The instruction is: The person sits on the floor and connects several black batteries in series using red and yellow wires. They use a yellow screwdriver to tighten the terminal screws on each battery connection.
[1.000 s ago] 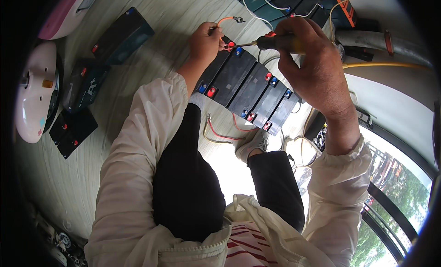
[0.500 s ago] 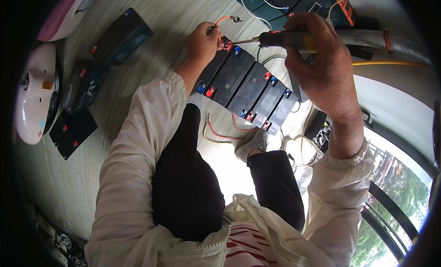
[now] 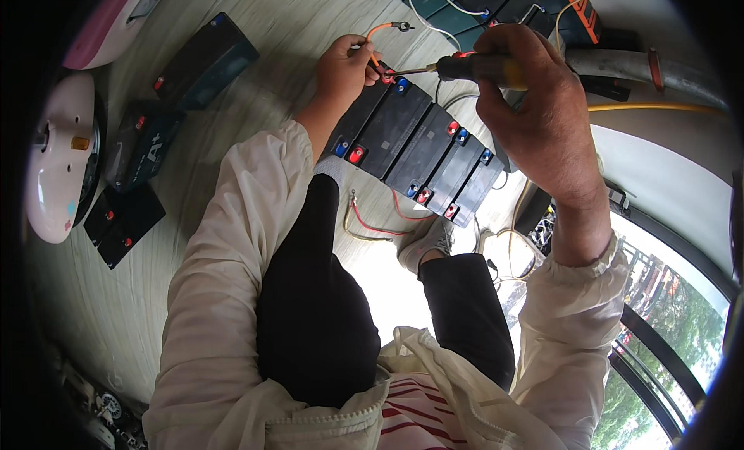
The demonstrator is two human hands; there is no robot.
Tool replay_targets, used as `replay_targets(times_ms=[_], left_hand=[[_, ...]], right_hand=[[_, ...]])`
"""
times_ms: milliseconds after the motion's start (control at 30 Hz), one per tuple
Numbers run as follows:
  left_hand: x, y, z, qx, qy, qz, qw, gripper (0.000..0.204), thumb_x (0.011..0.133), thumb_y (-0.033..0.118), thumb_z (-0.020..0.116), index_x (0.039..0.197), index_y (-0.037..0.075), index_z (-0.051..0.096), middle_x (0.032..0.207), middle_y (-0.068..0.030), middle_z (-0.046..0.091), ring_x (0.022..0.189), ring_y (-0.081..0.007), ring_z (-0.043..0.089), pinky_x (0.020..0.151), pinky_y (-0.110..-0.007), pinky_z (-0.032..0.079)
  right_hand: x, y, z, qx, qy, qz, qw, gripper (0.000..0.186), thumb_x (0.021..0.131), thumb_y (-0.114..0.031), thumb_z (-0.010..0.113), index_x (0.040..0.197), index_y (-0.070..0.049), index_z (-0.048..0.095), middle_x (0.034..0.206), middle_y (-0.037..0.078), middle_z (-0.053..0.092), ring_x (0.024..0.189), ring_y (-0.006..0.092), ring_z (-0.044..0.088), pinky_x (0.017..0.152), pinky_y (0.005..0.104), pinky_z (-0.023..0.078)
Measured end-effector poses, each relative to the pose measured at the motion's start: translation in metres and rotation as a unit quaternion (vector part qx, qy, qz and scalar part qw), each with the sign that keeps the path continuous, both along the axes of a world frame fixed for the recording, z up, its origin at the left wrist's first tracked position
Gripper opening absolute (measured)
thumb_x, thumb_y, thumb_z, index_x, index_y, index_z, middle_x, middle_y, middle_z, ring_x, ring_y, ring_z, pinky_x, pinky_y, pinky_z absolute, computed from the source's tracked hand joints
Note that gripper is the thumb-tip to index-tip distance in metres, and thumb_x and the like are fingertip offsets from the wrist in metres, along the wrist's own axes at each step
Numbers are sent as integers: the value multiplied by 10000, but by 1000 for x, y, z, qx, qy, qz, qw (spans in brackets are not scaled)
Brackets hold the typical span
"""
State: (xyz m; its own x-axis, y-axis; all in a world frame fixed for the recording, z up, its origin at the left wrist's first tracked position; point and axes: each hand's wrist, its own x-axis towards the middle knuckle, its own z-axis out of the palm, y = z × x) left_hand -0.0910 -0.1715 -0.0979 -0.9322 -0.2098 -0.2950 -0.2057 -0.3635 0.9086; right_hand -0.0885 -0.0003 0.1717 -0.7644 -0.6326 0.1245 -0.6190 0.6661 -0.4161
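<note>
Several black batteries (image 3: pixel 397 128) stand side by side on the floor, with red and blue terminals on top. My left hand (image 3: pixel 345 65) pinches a short orange cable (image 3: pixel 372 41) at the far-left red terminal (image 3: pixel 387 77). The cable's free end, with a dark ring lug (image 3: pixel 402 26), curves up past my fingers. My right hand (image 3: pixel 539 101) is closed round the handle of a screwdriver (image 3: pixel 473 67). Its shaft points left, and the tip meets the same red terminal. Whether the tip sits in a screw is too small to tell.
Loose batteries (image 3: pixel 205 63) lie at the left beside a pink and white rounded shell (image 3: pixel 62 156). More batteries (image 3: pixel 504 5) with white wires stand at the far side. Red and yellow leads (image 3: pixel 372 227) lie near my feet. A grey pipe (image 3: pixel 620 65) runs along the right.
My right hand and the screwdriver handle have shifted slightly left. My left hand still pinches the orange cable, whose free end has moved a little right and up.
</note>
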Motion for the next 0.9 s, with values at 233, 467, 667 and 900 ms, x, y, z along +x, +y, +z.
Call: replay_targets(times_ms=[233, 467, 667, 900], left_hand=[[0, 2, 13, -69, -26, -42, 996, 242, 1015, 230, 630, 1148, 28, 626, 967, -105, 759, 532, -68, 604, 483, -224, 508], [-2, 3, 16, -98, -43, -57, 993, 241, 1010, 220, 635, 1140, 17, 627, 953, -101, 764, 511, -71, 595, 472, -227, 497], [-4, 4, 14, -98, -64, -43, 992, 230, 1007, 207, 636, 1139, 19, 629, 950, -99, 764, 513, -75, 600, 481, -230, 520], [-4, 6, 17, -92, -73, -45, 992, 211, 996, 189, 652, 1137, 32, 651, 947, -84, 757, 567, -68, 615, 516, -228, 531]], right_hand=[[0, 0, 0, 8, 6, -2, 1000, 361, 809, 21, 697, 1142, -67, 592, 1064, 148, 662, 942, 339, 718, 799, 408, 585], [1, -1, -5, 7, -21, -14, 1000, 356, 820, 15, 688, 1154, -60, 591, 1062, 147, 652, 948, 339, 711, 808, 410, 578], [-2, -4, -2, 47, -26, 10, 999, 336, 870, 18, 689, 1178, -89, 612, 1116, 122, 678, 1020, 286, 714, 870, 380, 570], [-5, -10, 3, 92, -44, -26, 994, 259, 916, -77, 674, 1157, -56, 582, 1052, 159, 679, 969, 326, 710, 812, 401, 558]])
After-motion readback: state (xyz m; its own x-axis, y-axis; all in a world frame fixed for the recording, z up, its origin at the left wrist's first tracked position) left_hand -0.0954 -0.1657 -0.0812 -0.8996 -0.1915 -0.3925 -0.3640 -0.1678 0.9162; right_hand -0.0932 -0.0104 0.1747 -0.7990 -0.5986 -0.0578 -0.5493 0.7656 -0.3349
